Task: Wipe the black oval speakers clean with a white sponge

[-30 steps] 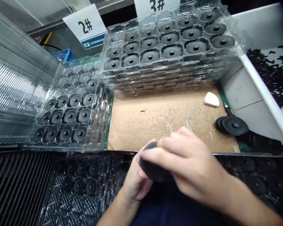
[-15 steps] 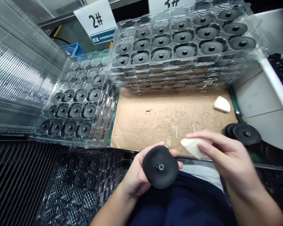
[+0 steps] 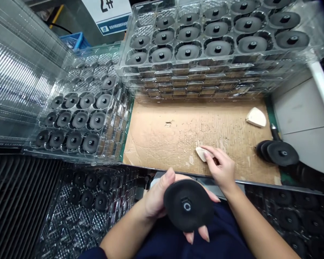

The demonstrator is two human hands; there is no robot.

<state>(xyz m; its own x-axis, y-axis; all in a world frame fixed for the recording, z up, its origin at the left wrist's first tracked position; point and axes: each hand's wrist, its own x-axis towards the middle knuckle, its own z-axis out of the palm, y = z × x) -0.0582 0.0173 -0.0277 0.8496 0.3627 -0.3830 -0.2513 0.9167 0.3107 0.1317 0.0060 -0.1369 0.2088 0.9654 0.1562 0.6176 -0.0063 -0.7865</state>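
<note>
In the head view, my left hand (image 3: 162, 194) holds a black round disc (image 3: 190, 208) with a small hub and a pale ring at its middle. The fingers wrap beneath it, and some tips show past its lower and right edges. My right hand (image 3: 221, 167) pinches a cream-coloured wedge-shaped pad (image 3: 202, 154) down at the cardboard sheet (image 3: 151, 140); whether it touches the sheet I cannot tell. Another cream wedge pad (image 3: 256, 117) lies at the sheet's right side. Near my right hand, a short stack of black discs (image 3: 280, 153) rests tilted at the bench's right edge.
Clear plastic trays (image 3: 218, 59) with black discs are stacked behind the cardboard. More disc-filled trays (image 3: 89, 124) stand at left, beside a tall pile of clear trays (image 3: 18, 79). A lower tray (image 3: 83, 216) lies at front left. A printed sign (image 3: 110, 18) hangs behind.
My right hand has moved left and down onto the cardboard area with the pad. The left hand has lowered slightly with the disc, its thumb now raised. The camera view has shifted.
</note>
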